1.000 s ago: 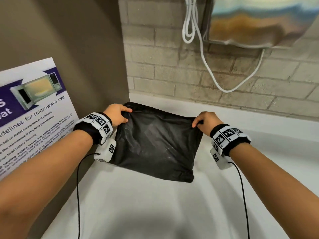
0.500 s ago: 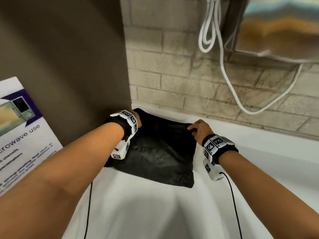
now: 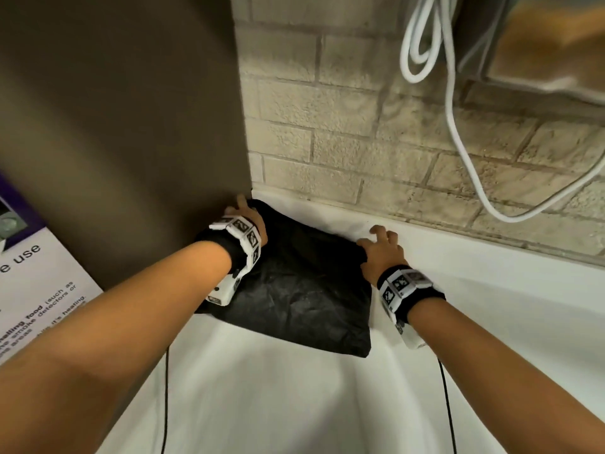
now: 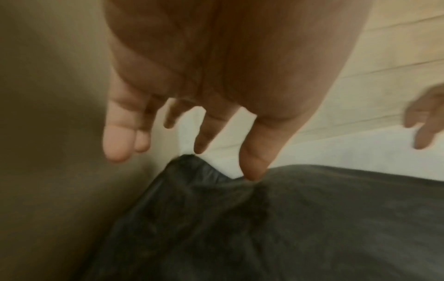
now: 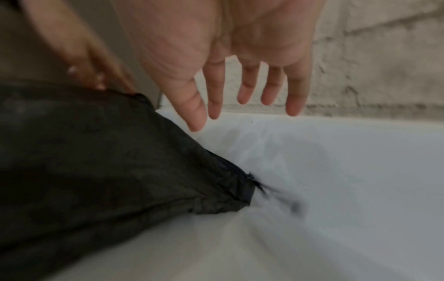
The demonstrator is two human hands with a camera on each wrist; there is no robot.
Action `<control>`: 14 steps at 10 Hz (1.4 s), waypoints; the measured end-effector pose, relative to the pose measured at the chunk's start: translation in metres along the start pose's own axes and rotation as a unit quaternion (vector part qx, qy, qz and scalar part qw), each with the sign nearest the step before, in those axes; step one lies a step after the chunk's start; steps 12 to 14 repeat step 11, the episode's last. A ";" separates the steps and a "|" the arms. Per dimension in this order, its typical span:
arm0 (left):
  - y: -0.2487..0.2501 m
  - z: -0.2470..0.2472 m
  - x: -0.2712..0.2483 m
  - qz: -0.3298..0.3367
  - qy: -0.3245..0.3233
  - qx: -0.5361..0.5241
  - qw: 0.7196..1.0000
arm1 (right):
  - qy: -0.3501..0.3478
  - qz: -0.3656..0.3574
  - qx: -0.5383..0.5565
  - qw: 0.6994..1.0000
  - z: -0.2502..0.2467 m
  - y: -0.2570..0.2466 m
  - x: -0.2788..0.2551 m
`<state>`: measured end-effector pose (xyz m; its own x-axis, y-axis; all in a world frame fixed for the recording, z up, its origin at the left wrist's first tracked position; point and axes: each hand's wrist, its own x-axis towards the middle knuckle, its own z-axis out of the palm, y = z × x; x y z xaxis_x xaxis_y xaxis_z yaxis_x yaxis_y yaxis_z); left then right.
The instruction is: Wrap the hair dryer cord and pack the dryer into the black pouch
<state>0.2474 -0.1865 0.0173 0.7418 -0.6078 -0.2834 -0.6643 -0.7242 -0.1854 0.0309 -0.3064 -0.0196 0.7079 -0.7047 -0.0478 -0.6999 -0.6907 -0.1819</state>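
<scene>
Black pouch: the black pouch (image 3: 294, 290) lies flat on the white counter (image 3: 327, 404), pushed into the corner where the brown side panel (image 3: 131, 126) meets the brick wall (image 3: 360, 142); its far left corner sits right at that corner.
Hair dryer: not visible; whether it is inside the pouch cannot be told.
Left hand: the left hand (image 3: 244, 213) is over the pouch's far left corner, fingers straight and spread, gripping nothing; in the left wrist view the thumb tip (image 4: 254, 171) touches the pouch's top edge while the other fingers hang just above it.
Right hand: the right hand (image 3: 381, 252) is at the pouch's far right corner, fingers extended and spread, holding nothing; in the right wrist view the fingers (image 5: 247, 91) hang above the counter just beside the pouch's edge.
Surroundings: a white cable (image 3: 458, 126) loops down the brick wall at the right; a printed microwave notice (image 3: 32, 290) is on the left panel.
</scene>
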 end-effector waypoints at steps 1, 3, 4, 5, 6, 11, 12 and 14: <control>0.007 0.005 -0.024 0.054 0.032 -0.012 0.998 | -0.055 -0.062 -0.021 0.996 0.009 -0.002 -0.005; 0.009 0.042 -0.032 0.077 -0.120 -0.058 0.988 | -0.251 -0.008 0.005 0.968 0.030 -0.010 -0.004; 0.002 0.047 -0.023 0.049 -0.104 -0.078 0.990 | -0.256 0.000 0.006 0.967 0.034 -0.010 0.002; -0.002 0.048 -0.020 0.029 -0.109 -0.102 0.988 | -0.264 0.007 0.019 0.964 0.035 -0.008 0.005; -0.003 0.050 -0.021 0.020 -0.103 -0.119 0.987 | -0.252 0.009 0.038 0.967 0.033 -0.008 0.002; -0.017 -0.020 -0.103 0.178 -0.067 -0.128 0.973 | -0.176 -0.003 0.123 0.977 -0.028 -0.016 -0.105; -0.017 -0.020 -0.103 0.178 -0.067 -0.128 0.973 | -0.176 -0.003 0.123 0.977 -0.028 -0.016 -0.105; -0.017 -0.020 -0.103 0.178 -0.067 -0.128 0.973 | -0.176 -0.003 0.123 0.977 -0.028 -0.016 -0.105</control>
